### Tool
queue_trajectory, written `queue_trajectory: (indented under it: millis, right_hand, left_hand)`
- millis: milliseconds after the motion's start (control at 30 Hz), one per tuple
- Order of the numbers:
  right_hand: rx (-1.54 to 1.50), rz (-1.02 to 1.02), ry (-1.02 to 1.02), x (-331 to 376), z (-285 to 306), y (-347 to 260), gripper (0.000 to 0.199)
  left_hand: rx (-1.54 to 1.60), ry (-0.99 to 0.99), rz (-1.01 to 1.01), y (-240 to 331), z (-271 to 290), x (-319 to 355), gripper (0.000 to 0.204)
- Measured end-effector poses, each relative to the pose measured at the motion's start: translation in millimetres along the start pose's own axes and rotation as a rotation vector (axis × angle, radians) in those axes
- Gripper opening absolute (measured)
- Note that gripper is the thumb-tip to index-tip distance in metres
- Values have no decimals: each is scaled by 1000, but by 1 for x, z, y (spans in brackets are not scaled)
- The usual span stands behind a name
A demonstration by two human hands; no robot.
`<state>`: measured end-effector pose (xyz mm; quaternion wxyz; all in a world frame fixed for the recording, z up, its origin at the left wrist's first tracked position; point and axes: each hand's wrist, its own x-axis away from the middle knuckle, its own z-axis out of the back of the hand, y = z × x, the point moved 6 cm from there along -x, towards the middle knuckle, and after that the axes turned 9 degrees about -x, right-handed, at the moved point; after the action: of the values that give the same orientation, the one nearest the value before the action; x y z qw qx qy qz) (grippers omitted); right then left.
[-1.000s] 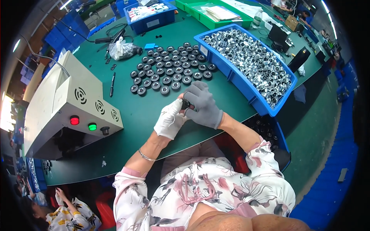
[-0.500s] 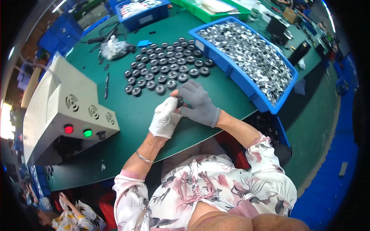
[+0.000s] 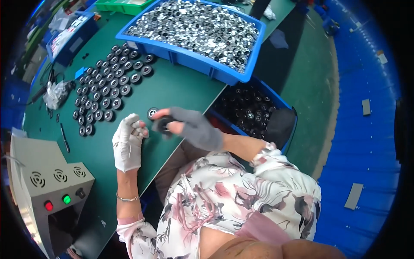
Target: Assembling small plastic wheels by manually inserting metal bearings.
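My right hand (image 3: 189, 127), in a grey glove with bare fingertips, grips a black wheel-like round part (image 3: 164, 125) between thumb and fingers, slightly blurred. Just beyond it, a single round part (image 3: 152, 113) with a silvery centre lies on the green table. My left hand (image 3: 128, 144), in a white glove with bare fingertips, is raised to the left with its fingers curled in. Whatever those fingers hold, if anything, is hidden. Past the left hand, many similar black round parts (image 3: 105, 90) stand in loose rows.
A blue bin (image 3: 194, 64) heaped with small shiny metal pieces stands at the far side. Below the table edge, another blue bin (image 3: 280, 101) contains black round parts. At left are a beige machine (image 3: 26, 168) with coloured buttons, a pen (image 3: 64, 138) and a plastic bag (image 3: 56, 95).
My view has swung to the right. My hands, together before around a dark part, are now apart; the right one carries a black round part toward the table edge.
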<state>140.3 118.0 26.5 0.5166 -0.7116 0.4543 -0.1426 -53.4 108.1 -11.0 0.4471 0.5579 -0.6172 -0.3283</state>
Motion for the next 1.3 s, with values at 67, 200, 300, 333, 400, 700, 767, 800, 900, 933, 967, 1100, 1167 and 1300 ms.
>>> queue_trajectory:
  millis: [67, 200, 300, 333, 400, 700, 767, 800, 900, 933, 967, 1100, 1167, 1300]
  right_hand:
    - [-364, -284, 138, 21, 20, 7, 47]
    - [-612, -395, 174, 57, 47, 13, 52]
    - [-687, -440, 226, 73, 62, 15, 50]
    - [-686, -442, 224, 75, 62, 14, 50]
    - [-754, -490, 295, 79, 65, 14, 51]
    - [-819, -526, 452, 88, 62, 20, 53]
    - [-822, -522, 478, 88, 61, 22, 52]
    - [-825, -517, 501, 88, 61, 23, 51]
    - [-784, -529, 483, 87, 54, 18, 48]
    - [-787, -533, 479, 87, 53, 18, 48]
    - [-784, -534, 471, 88, 51, 19, 48]
    - [-659, -453, 458, 81, 32, 15, 51]
    - [-616, -514, 390, 79, 13, 4, 54]
    - [-487, -470, 291, 82, 1, 6, 58]
  left_hand:
    - [38, 24, -13, -2, 3, -4, 32]
    - [28, 16, -1, -1, 0, 2, 33]
    - [-1, 22, 17, -2, 1, 3, 36]
    - [15, 26, 24, -2, 3, 3, 36]
    - [30, 26, 32, -3, 5, 1, 35]
    - [96, 13, 27, -3, 5, -2, 31]
    - [98, 0, 31, -4, 5, -3, 31]
    - [99, 0, 33, -4, 5, -3, 31]
    - [92, 23, 30, -3, 2, 2, 30]
    - [6, 25, 17, -2, -3, 5, 29]
    - [-77, 26, 4, -3, -7, 10, 28]
    - [-360, -212, 119, -8, -73, 58, 28]
    - [-267, -177, 195, -18, -97, 75, 29]
    - [-259, -92, 192, -42, -100, 77, 25]
